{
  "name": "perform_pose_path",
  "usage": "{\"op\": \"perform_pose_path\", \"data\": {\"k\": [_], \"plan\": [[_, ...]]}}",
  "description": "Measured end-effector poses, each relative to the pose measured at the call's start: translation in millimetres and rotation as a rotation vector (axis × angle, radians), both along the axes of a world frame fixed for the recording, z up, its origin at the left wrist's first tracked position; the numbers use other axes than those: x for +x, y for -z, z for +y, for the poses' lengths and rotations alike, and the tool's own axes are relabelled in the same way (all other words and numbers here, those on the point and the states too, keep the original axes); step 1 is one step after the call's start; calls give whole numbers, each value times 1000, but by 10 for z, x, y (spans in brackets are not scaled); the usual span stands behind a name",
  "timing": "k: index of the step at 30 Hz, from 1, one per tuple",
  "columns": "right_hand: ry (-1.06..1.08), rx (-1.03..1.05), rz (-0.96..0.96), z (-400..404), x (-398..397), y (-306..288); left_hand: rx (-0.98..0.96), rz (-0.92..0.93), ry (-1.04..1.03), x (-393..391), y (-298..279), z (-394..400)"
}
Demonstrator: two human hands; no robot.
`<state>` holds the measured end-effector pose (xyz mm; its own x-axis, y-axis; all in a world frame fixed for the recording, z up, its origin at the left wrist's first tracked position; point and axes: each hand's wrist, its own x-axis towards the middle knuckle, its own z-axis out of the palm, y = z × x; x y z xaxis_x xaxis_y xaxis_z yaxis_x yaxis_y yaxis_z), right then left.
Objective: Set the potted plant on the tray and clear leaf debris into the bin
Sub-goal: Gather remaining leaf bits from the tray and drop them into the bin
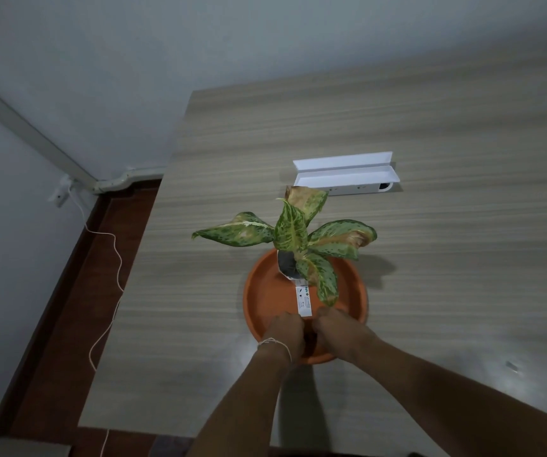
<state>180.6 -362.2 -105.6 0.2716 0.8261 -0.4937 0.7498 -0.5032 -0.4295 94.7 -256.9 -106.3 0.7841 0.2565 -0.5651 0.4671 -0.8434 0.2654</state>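
Note:
A small dark pot [288, 262] holds a plant [293, 230] with speckled green leaves, some browned at the tips. It stands in the far half of a round orange tray [267, 291] on the wooden table [430, 127]. A white label strip [303, 300] runs from the pot toward me. My left hand [285, 334] and my right hand [339, 333] are side by side, knuckles up, over the tray's near rim. Their fingers curl down into the tray just short of the label's near end. The fingers hide whatever is under them.
An open white box [344, 174] lies on the table behind the plant. Past the table's left edge [133, 275] is a dark red floor [67, 308] with a thin white cord [113, 291] running along it. A grey wall stands behind.

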Motion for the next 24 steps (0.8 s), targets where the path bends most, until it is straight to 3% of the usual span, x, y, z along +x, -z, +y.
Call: {"op": "perform_pose_path", "data": {"k": [4, 9, 15, 18, 24], "plan": [[76, -77, 40, 10, 28, -14, -30, -18, -23, -19, -23, 8], [330, 23, 103, -15, 123, 49, -25, -48, -117, -63, -88, 25], [433, 184, 72, 11, 123, -6, -62, -145, -267, -113, -189, 150], [312, 140, 121, 67, 83, -68, -83, -212, -354, -105, -253, 212], [332, 187, 79, 179, -40, -66, -71, -284, -443, -220, -345, 325]]}}
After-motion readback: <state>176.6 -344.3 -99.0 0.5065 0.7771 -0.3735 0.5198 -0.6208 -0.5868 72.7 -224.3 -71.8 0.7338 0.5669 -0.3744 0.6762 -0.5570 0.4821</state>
